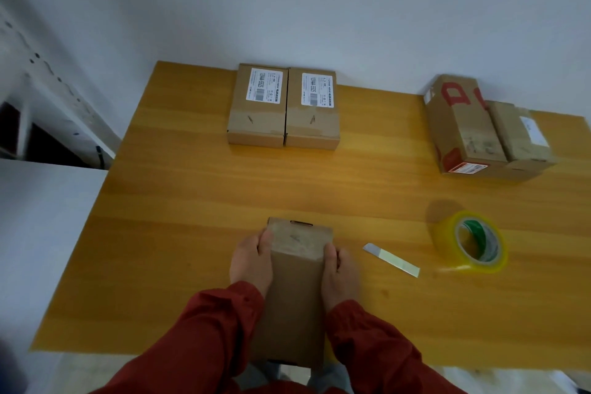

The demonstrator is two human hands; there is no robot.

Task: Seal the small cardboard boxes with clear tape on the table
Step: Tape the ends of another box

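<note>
A small plain cardboard box (pixel 295 285) lies lengthwise at the near edge of the wooden table (pixel 179 201), partly over the edge. My left hand (pixel 251 261) grips its left side and my right hand (pixel 339 272) grips its right side, thumbs on top. A roll of clear yellowish tape (pixel 470 241) lies to the right. Between box and roll lies a small cutter blade (pixel 391 260). Two labelled small boxes (pixel 283 105) sit side by side at the far edge.
At the far right corner stand a taller carton with red print (pixel 460 125) and a smaller box (pixel 519 134) against it. A white wall runs behind the table, and a white shelf unit (pixel 48 89) stands to the left.
</note>
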